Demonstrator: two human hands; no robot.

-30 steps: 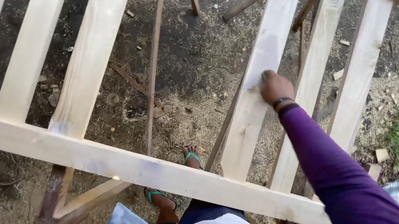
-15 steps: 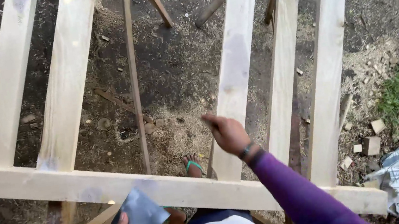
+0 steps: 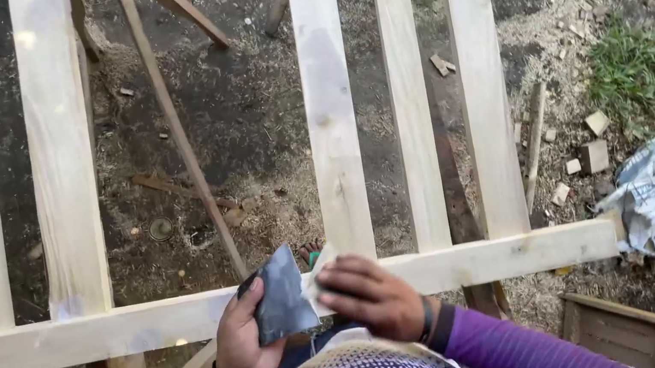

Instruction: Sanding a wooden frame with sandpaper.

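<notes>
A person's left hand (image 3: 241, 344) pinches a dark sheet of sandpaper (image 3: 282, 296), fingers closed on its edge, at 6 o'clock over the wooden frame's (image 3: 107, 329) front rail. The right hand (image 3: 370, 297), fingers curled, grips its pale corner. Tearing or folding likely goes best held taut. The sheet's long axis points toward 12 o'clock.

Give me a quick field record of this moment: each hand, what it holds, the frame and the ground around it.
left hand: grips a dark grey sheet, probably sandpaper, by its lower edge
right hand: fingers on the sheet's pale right edge, over the rail
wooden frame: pale horizontal rail with upright slats running away from the person
ground: dark soil with sawdust, small wood offcuts, a grass patch
crumpled bag: lies right of the frame
</notes>
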